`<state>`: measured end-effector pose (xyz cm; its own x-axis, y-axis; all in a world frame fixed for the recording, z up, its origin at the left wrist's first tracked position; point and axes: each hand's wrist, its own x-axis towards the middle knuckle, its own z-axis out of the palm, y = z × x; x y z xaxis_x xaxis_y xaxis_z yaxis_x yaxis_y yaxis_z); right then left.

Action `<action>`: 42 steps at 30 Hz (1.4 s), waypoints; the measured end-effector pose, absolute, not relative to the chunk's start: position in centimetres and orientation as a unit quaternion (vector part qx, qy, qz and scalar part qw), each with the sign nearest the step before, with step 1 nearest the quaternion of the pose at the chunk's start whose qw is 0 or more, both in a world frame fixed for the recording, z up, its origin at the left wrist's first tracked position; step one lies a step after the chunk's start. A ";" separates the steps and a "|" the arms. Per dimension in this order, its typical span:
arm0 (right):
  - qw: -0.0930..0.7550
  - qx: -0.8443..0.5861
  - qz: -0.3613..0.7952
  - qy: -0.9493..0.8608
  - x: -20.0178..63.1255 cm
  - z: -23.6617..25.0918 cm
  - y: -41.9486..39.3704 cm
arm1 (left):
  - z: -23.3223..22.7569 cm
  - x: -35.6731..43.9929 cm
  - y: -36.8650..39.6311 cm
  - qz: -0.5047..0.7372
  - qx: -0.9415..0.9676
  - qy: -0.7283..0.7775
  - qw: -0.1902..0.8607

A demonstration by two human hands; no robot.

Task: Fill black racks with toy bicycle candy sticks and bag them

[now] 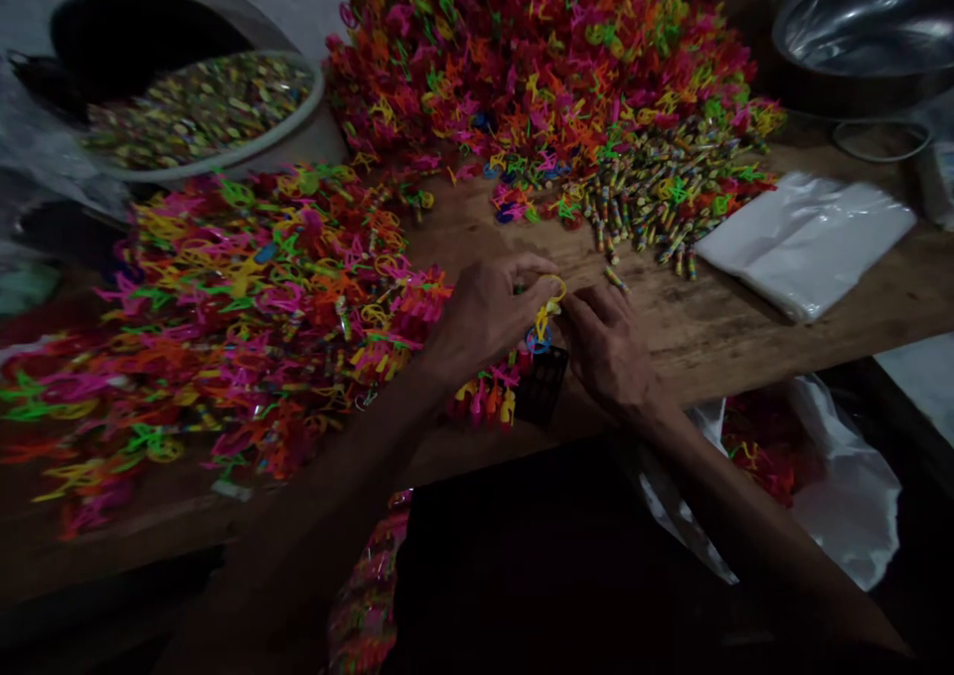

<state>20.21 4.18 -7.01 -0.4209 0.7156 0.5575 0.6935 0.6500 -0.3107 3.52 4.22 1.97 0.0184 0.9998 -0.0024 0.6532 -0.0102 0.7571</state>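
Note:
Between my two hands is a small yellow plastic piece [550, 309] with a loop at its top. My left hand [488, 305] pinches it between thumb and fingers. The curled fingertips of my right hand [609, 345] meet the loop's right edge; what else they may hold is hidden. A blue plastic ring [538, 340] shows right beneath the yellow piece. Below the hands, a black block with rows of holes [543, 387] lies at the table's front edge. Beside it, several pink and yellow plastic pieces [488, 399] stand in a row, partly behind my left hand.
A heap of bright plastic pieces [253, 297] covers the table's left; a taller heap [537, 49] rises behind. Small wrapped cylinders lie in a pile [656, 193] and fill a tub [317, 108]. Clear plastic bags [809, 243], a metal bowl [872, 29] and an opened bag [850, 496] are at right.

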 end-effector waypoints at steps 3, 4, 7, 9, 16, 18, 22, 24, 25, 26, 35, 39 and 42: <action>0.348 -0.420 0.056 -0.836 19.9 -7.4 4.4 | 1.9 4.0 4.6 0.273 0.657 0.643 0.286; 0.354 -0.421 0.070 -0.832 19.8 -7.5 4.5 | 1.9 4.1 4.7 0.267 0.662 0.642 0.280; 0.374 -0.435 0.128 -0.809 19.9 -7.8 4.5 | 2.1 4.1 4.4 0.264 0.692 0.622 0.255; 0.392 -0.447 0.167 -0.786 20.2 -8.2 4.0 | 2.4 3.9 4.0 0.275 0.708 0.611 0.225; 0.465 -0.421 0.268 -0.731 20.7 -10.1 -1.4 | 1.8 2.3 0.5 0.398 0.670 0.593 0.203; 0.471 -0.423 0.300 -0.714 20.4 -10.9 -2.4 | 0.7 1.9 -0.5 0.419 0.638 0.607 0.221; 0.463 -0.438 0.319 -0.701 19.7 -12.1 -2.4 | -1.3 1.2 -1.1 0.450 0.598 0.596 0.291; 0.460 -0.443 0.313 -0.703 19.9 -12.2 -1.8 | -1.7 0.9 -1.0 0.434 0.606 0.595 0.301; 0.459 -0.447 0.305 -0.704 20.1 -12.2 -1.5 | -1.7 0.8 -1.1 0.426 0.610 0.598 0.298; 0.459 -0.456 0.290 -0.705 20.6 -12.0 -1.2 | -1.6 0.7 -1.2 0.422 0.616 0.601 0.285; 0.311 -0.477 0.118 -0.814 24.0 -10.6 1.7 | -0.7 3.3 -7.3 0.408 0.779 0.457 0.137; 0.201 -0.481 0.087 -0.849 22.5 -10.9 2.3 | -3.8 6.1 -9.6 0.381 0.771 0.455 0.233; 0.183 -0.500 0.087 -0.842 22.3 -11.0 2.8 | -6.7 7.6 -10.3 0.370 0.681 0.522 0.357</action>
